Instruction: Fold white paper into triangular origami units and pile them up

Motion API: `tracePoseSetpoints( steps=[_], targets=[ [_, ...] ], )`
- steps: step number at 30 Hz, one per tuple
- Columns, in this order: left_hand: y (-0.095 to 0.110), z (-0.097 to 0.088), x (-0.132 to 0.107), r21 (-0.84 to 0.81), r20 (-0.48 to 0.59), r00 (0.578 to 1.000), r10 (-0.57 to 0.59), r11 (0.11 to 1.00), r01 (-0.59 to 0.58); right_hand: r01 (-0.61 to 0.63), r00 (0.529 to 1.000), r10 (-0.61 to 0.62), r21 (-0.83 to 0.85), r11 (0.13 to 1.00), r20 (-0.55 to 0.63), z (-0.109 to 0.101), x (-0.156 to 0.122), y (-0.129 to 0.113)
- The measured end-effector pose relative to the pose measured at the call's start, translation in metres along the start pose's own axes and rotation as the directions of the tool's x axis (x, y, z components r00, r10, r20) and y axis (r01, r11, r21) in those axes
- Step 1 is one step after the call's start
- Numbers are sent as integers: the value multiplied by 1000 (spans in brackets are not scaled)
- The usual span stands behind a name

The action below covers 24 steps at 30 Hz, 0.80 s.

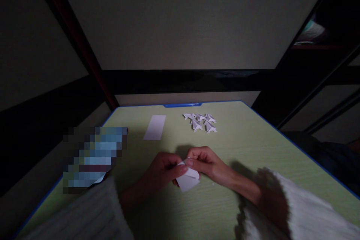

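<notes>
My left hand [163,168] and my right hand [206,163] meet over the middle of a pale green table [253,150]. Both pinch a small folded white paper [188,180], fingers closed on its upper edge, holding it just above the tabletop. White knitted sleeves cover both forearms. Beyond the hands lies a flat white paper strip [154,127], and to its right a cluster of several small folded white paper figures [201,122].
A blurred-out object [94,157] sits at the table's left edge. The table has a blue rim with a blue handle [182,104] at the far edge. Dark frame posts and a plain wall stand behind; the room is dim.
</notes>
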<state>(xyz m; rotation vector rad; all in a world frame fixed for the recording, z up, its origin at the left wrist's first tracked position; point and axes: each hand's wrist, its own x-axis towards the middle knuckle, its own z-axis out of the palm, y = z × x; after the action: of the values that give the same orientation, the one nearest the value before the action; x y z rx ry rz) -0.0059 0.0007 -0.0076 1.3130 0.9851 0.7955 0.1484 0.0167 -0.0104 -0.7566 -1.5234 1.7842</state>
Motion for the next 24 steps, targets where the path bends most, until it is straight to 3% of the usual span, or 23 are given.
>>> tracePoseSetpoints(
  steps=[3,7,15,21,24],
  targets=[
    [-1,0,0,23,39,999,8,1000,-9,7,1000,-7,15,1000,5,1,-1,0],
    [-1,1,0,37,8,1000,23,999,-23,24,1000,-24,-10,1000,-1,1,0,1],
    [-1,-3,2,146,-244,961,128,985,-94,109,992,-110,-26,994,-60,4,2,1],
    [-3,-3,6,74,-200,971,131,990,-119,-18,991,5,-94,995,-133,4,4,1],
    [-4,-3,7,59,-174,978,119,992,-111,-14,992,2,-92,996,-128,3,4,0]
  ],
)
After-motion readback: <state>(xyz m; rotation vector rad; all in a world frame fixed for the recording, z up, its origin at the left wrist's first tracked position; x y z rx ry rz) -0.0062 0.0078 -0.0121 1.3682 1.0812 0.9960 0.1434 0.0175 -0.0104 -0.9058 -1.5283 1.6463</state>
